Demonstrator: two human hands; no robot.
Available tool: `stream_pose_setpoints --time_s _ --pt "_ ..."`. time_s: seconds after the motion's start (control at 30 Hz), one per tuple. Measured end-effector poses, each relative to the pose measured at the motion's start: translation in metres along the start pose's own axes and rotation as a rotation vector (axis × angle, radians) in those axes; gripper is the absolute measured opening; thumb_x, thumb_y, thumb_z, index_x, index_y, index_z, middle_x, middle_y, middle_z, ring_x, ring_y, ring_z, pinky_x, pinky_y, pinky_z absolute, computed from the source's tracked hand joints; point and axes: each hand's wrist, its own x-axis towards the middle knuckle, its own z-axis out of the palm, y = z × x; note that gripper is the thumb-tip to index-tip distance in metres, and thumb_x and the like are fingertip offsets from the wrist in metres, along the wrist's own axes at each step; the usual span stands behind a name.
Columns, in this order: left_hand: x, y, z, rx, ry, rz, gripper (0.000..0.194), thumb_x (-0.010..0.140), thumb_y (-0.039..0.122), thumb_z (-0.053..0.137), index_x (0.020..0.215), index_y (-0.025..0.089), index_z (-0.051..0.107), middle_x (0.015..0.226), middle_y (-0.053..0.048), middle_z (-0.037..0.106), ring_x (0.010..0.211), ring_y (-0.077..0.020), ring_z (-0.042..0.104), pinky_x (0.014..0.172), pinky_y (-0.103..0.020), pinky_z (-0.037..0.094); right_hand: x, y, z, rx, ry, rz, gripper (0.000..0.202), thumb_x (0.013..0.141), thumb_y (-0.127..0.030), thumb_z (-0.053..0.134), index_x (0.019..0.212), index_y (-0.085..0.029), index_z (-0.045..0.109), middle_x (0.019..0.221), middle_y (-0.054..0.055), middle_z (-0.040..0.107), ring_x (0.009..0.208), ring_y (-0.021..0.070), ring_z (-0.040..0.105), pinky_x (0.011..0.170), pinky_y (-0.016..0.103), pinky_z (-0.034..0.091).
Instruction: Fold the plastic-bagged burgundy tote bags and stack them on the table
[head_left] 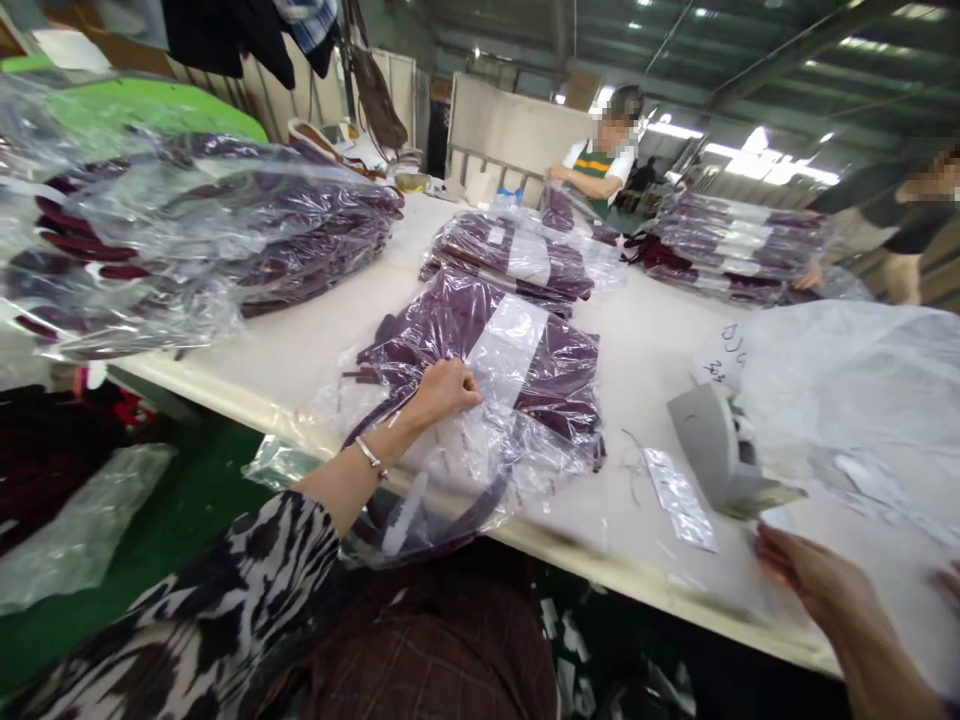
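A folded dark maroon garment in a clear plastic bag (559,365) lies in front of me on the table, with a white paper strip (506,345) across it. My left hand (448,388) rests on the bag, fingers curled closed on its crinkled plastic. The bag's loose lower part, with a dark strap-like band inside, hangs over the table edge. Off to the right, my right hand (814,570) is at the front tip of a grey tape dispenser (709,445). Its fingers look pinched together but are blurred; what they hold is too unclear to name.
Bagged maroon garments are piled at left (300,230), behind (517,250) and at back right (739,240). A silver packet (679,500) and a white plastic sheet (855,370) lie at right. One person (600,165) works across the table, another (892,215) at right. Blurred fingers show at the right edge.
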Motion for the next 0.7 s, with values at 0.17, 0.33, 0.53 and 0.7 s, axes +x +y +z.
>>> stream_pose_setpoints --time_s 0.17,0.33,0.53,0.7 --pt "-0.003 0.0 0.003 0.008 0.026 0.022 0.012 0.072 0.027 0.073 0.077 0.021 0.083 0.083 -0.006 0.076 0.082 -0.0217 0.067 0.077 -0.031 0.047 -0.049 -0.05 0.021 0.061 -0.154 0.003 0.029 0.043 -0.042 0.085 0.066 -0.03 0.073 0.069 0.01 0.067 0.053 0.0219 0.063 0.047 0.034 0.055" --pt "-0.005 -0.002 0.005 0.031 0.077 0.035 0.008 0.073 0.027 0.075 0.075 0.02 0.08 0.088 -0.007 0.074 0.087 -0.0241 0.066 0.08 -0.034 0.048 -0.13 -0.186 0.143 -0.262 -0.86 -0.426 0.029 0.077 -0.05 0.076 0.074 -0.021 0.074 0.066 0.003 0.065 0.059 0.0154 0.058 0.055 0.027 0.05" --pt "-0.01 -0.004 0.009 0.083 0.104 0.063 0.011 0.081 0.028 0.07 0.082 0.019 0.077 0.095 -0.009 0.072 0.094 -0.0271 0.065 0.081 -0.036 0.047 -0.158 -0.262 0.312 -0.742 -1.335 -0.646 0.013 0.073 -0.027 0.072 0.063 -0.019 0.069 0.058 -0.003 0.066 0.056 0.0122 0.059 0.054 0.022 0.043" --pt "-0.011 -0.007 0.011 0.128 0.101 0.096 0.01 0.085 0.025 0.067 0.086 0.02 0.075 0.098 -0.009 0.069 0.1 -0.0282 0.061 0.083 -0.038 0.046 -0.138 -0.265 0.356 -1.145 -1.23 -0.797 0.017 0.069 -0.02 0.077 0.054 -0.019 0.068 0.044 -0.004 0.058 0.053 0.0162 0.062 0.053 0.023 0.043"
